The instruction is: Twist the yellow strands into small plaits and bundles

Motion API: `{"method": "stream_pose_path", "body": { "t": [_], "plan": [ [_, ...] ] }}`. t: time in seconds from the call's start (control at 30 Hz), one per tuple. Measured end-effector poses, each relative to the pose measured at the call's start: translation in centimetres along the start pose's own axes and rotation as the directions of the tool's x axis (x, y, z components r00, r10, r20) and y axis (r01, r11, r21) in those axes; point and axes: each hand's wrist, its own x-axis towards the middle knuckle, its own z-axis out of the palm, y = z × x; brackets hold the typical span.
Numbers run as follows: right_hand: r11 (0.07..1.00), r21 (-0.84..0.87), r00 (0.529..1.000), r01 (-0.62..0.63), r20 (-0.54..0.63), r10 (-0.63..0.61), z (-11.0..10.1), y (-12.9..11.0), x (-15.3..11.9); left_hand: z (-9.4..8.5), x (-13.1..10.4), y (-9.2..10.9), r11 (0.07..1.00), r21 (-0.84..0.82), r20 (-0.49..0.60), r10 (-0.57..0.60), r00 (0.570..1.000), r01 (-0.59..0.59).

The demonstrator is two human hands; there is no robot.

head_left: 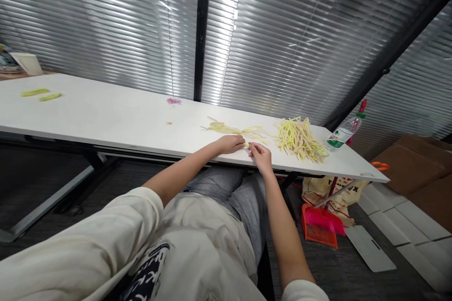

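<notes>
Near the front edge of the white table, my left hand (231, 144) rests with its fingers closed and pressed at one end of a short yellow piece (246, 145), which looks like a thin strip. Close on the right, my right hand (260, 155) pinches the other end between thumb and fingers. Most of that piece is hidden by the fingers. Just behind my hands lies a loose, spread-out bunch of pale yellow strips (226, 128). To the right of them sits a large tangled heap of similar pale yellow strips (300, 138).
Two yellow-green bundles (35, 92) lie far left on the white table (106, 108). A small pink pile (173, 101) is near the back edge. A plastic bottle (344, 132) stands right. Below are a red dustpan (319, 225) and boxes (416, 164); blinds rise behind.
</notes>
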Motion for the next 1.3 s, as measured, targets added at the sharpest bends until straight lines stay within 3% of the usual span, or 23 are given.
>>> {"method": "stream_pose_path", "body": {
  "t": [0.33, 0.53, 0.7, 0.93, 1.3],
  "plan": [
    [0.999, 0.031, 1.000, 0.020, -0.022, -0.020, 0.5, 0.3, 0.0, -0.2, -0.1, 0.2, 1.000, 0.012, -0.004, 0.002, 1.000, -0.002],
    [0.970, -0.215, 0.987, 0.116, -0.086, -0.137, 0.8, 0.4, -0.7, -0.1, -0.1, 0.1, 1.000, -0.010, -0.033, 0.009, 0.999, -0.009],
    [0.893, -0.389, 0.960, 0.228, -0.062, -0.272, 0.2, 0.4, -0.3, 0.1, -0.1, -0.1, 1.000, -0.030, -0.036, 0.008, 0.999, -0.009],
    [0.939, -0.298, 0.969, 0.173, -0.117, -0.216, -0.5, 1.0, -0.5, 0.4, -0.2, -0.5, 0.999, -0.044, -0.037, 0.028, 0.999, -0.030],
    [0.960, -0.164, 0.948, 0.225, -0.191, -0.255, -0.6, 1.9, -0.2, 0.3, -0.2, -0.5, 0.990, -0.142, -0.004, 0.011, 1.000, -0.012]
  ]
}}
